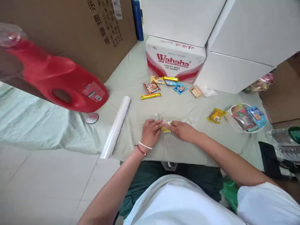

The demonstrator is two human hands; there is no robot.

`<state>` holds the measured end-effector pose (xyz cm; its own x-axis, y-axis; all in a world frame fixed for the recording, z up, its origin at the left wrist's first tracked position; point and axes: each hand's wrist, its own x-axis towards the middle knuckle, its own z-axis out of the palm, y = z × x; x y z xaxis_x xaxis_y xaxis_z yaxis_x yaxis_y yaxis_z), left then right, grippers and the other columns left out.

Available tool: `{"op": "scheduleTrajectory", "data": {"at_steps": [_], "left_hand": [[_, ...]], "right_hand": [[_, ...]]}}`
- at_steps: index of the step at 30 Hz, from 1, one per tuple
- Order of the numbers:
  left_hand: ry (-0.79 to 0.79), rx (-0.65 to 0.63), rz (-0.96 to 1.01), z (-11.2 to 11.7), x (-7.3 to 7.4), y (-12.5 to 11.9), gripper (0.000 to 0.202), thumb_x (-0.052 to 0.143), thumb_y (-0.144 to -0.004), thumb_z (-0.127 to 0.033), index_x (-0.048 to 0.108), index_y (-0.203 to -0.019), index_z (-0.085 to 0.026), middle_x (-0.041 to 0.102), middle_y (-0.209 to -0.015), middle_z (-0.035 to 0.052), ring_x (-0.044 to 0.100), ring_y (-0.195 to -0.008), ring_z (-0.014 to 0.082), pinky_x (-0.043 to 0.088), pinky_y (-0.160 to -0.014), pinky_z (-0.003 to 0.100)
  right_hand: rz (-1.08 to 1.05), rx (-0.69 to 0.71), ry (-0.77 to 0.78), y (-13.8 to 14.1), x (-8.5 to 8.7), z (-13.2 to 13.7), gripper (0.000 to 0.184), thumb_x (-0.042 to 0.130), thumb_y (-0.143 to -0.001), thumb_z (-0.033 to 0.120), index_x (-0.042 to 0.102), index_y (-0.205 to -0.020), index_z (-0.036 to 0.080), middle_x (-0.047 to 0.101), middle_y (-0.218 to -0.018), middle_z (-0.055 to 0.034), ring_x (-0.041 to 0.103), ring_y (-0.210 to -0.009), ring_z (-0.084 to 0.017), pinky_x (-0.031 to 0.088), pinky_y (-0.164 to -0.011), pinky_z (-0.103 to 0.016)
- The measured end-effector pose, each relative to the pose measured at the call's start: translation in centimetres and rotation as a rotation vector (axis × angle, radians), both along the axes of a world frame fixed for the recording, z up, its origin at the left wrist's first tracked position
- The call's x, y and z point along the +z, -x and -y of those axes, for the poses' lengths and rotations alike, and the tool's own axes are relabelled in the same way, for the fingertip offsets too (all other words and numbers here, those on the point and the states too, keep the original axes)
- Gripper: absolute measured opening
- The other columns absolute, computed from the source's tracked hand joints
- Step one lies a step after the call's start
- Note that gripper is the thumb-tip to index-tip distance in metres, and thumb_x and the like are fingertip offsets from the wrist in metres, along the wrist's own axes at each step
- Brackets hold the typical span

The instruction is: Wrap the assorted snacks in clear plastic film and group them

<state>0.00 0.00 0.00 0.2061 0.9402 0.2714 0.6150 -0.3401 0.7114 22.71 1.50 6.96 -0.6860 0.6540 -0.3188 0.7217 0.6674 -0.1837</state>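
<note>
A small yellow snack packet lies on the cloth-covered table in front of me, with clear plastic film around it and spreading out to the right. My left hand pinches the left end of the packet and film, its fingers closed. From the other side my right hand grips the right end, thumb and fingers together. My fingers partly hide the packet. To the left of my hands rests a white roll of plastic film, lying at a slant.
Several wrapped snacks lie before a Wahaba-style white carton. At right are a yellow packet and a white tub full of snacks. A large red jug and brown carton stand left; white boxes stand behind.
</note>
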Motion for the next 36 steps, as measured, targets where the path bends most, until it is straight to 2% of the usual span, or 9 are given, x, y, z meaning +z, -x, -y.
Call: {"op": "scheduleTrajectory", "data": {"at_steps": [3,6,10,13,18,21,27,31,36], "left_hand": [[0.067,0.365,-0.044,-0.6,0.5,0.7,0.035,0.069,-0.079,-0.020,0.071,-0.113,-0.021,0.069,-0.129,0.0118,0.056,-0.125,0.0312,0.042,-0.114,0.053],[0.172,0.485,-0.041,-1.2,1.0,1.0,0.036,0.079,-0.071,-0.023,0.073,-0.106,-0.019,0.063,-0.139,0.0163,0.049,-0.137,0.0383,0.038,-0.118,0.060],[0.257,0.398,0.151,-1.2,2.0,0.6,0.007,0.069,-0.081,-0.025,0.073,-0.085,-0.022,0.073,-0.121,0.0116,0.063,-0.123,0.0311,0.047,-0.113,0.055],[0.264,0.327,0.284,0.1,2.9,-1.0,0.016,0.061,-0.091,-0.032,0.072,-0.092,-0.020,0.077,-0.111,0.0091,0.073,-0.100,0.0223,0.059,-0.098,0.042],[0.142,0.007,0.319,2.9,3.4,-5.4,0.035,0.047,-0.106,-0.041,0.074,-0.116,-0.022,0.075,-0.133,0.0093,0.068,-0.129,0.0221,0.051,-0.116,0.043],[0.059,-0.081,0.139,3.5,2.5,-6.9,0.042,0.037,-0.109,-0.037,0.068,-0.130,-0.019,0.071,-0.141,0.0119,0.064,-0.135,0.0226,0.049,-0.119,0.045],[-0.101,-0.124,-0.298,4.5,0.3,-7.4,0.044,0.054,-0.100,-0.028,0.060,-0.143,-0.019,0.055,-0.160,0.0127,0.050,-0.149,0.0291,0.043,-0.123,0.052],[-0.145,-0.130,-0.334,4.9,-0.2,-7.4,0.047,0.055,-0.100,-0.028,0.057,-0.146,-0.020,0.054,-0.161,0.0120,0.050,-0.149,0.0289,0.045,-0.121,0.051],[-0.137,-0.164,-0.248,4.3,-0.7,-7.4,0.050,0.055,-0.097,-0.022,0.057,-0.147,-0.019,0.054,-0.160,0.0146,0.047,-0.151,0.0303,0.040,-0.125,0.055]], "right_hand": [[0.012,-0.031,-0.014,0.5,0.4,0.8,0.058,0.042,-0.106,0.014,0.044,-0.161,0.032,0.063,-0.122,-0.0112,0.059,-0.101,-0.023,0.038,-0.075,-0.029],[0.011,-0.065,-0.020,1.1,0.8,1.4,0.057,0.043,-0.104,0.012,0.051,-0.157,0.032,0.064,-0.122,-0.0120,0.061,-0.100,-0.024,0.040,-0.075,-0.030],[-0.004,-0.098,-0.037,1.7,1.1,1.6,0.054,0.044,-0.104,0.014,0.057,-0.152,0.035,0.065,-0.122,-0.0124,0.064,-0.098,-0.024,0.043,-0.075,-0.030],[-0.028,-0.128,-0.040,2.0,0.6,1.7,0.051,0.045,-0.104,0.015,0.061,-0.150,0.033,0.066,-0.124,-0.0129,0.065,-0.099,-0.025,0.045,-0.077,-0.031],[-0.254,-0.132,0.002,0.9,-0.7,1.9,0.037,0.050,-0.100,0.011,0.071,-0.131,0.011,0.066,-0.128,-0.0204,0.060,-0.120,-0.029,0.048,-0.101,-0.042],[-0.483,-0.094,0.135,-1.4,-0.6,2.0,0.027,0.059,-0.095,0.015,0.075,-0.117,0.014,0.070,-0.123,-0.0162,0.062,-0.119,-0.028,0.049,-0.103,-0.042],[-0.452,-0.868,-0.267,-6.0,-1.5,2.8,0.035,0.065,-0.093,0.040,0.073,-0.120,0.018,0.063,-0.128,-0.0178,0.056,-0.120,-0.034,0.048,-0.103,-0.049],[-0.376,-0.937,-0.220,-7.2,-2.0,4.0,0.018,0.066,-0.087,0.033,0.070,-0.099,0.019,0.058,-0.137,-0.0180,0.054,-0.124,-0.034,0.047,-0.104,-0.047],[-0.649,-0.969,0.032,-4.4,-0.3,1.9,0.017,0.059,-0.091,0.040,0.059,-0.090,0.023,0.064,-0.081,-0.0006,0.058,-0.069,-0.017,0.046,-0.068,-0.029]]}}
